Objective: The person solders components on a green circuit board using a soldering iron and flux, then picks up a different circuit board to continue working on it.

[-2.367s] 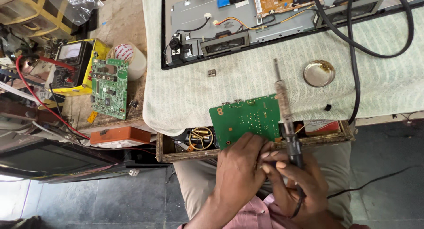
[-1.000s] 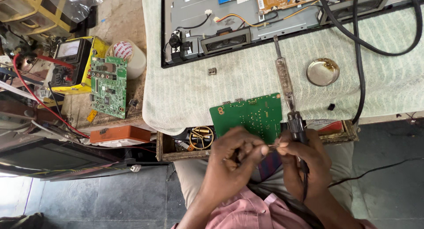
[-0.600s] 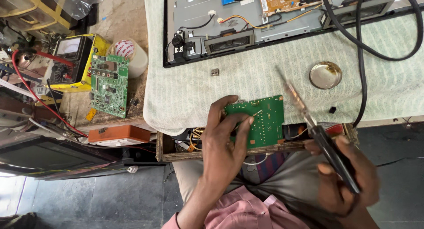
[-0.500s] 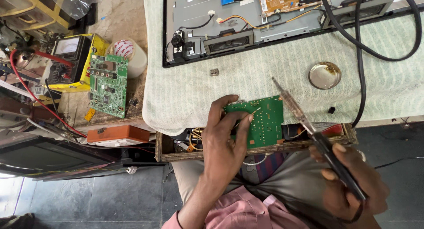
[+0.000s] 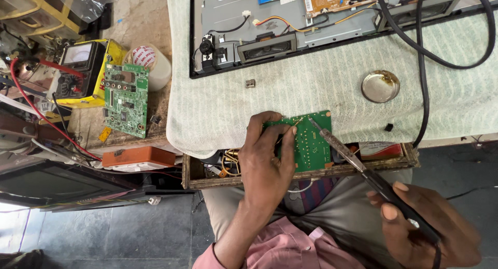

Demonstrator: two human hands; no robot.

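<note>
Right now we are working on a green board (image 5: pixel 310 142) that is lying at the near edge of the surface (image 5: pixel 311 92), partly over an open wooden drawer (image 5: pixel 207 178). Our left hand (image 5: pixel 267 155) is pressing down on the board's left side, fingers bent, and it is pinching a thin wire (image 5: pixel 296 122) near the board's top edge. Our right hand (image 5: pixel 430 230) is gripping the black handle of a soldering iron (image 5: pixel 358 162). We are pointing the iron up and to the left, and its tip is touching the top of the board, just beside the wire.

A pale green cloth (image 5: pixel 233 108) is covering the surface. A small round metal tin (image 5: pixel 380 86) is sitting on the cloth, up and to the right of the board. A thick black cable (image 5: pixel 423 82) is running down past the tin. A big opened screen back (image 5: pixel 311 20) is lying at the far side, with speakers and an orange board inside.

Off to the left, a second green board (image 5: pixel 126 99) is resting beside a yellow meter (image 5: pixel 83 72) with red leads. A roll of tape (image 5: pixel 150 61) is sitting behind that board, and an orange box (image 5: pixel 137 157) is lying below it.
</note>
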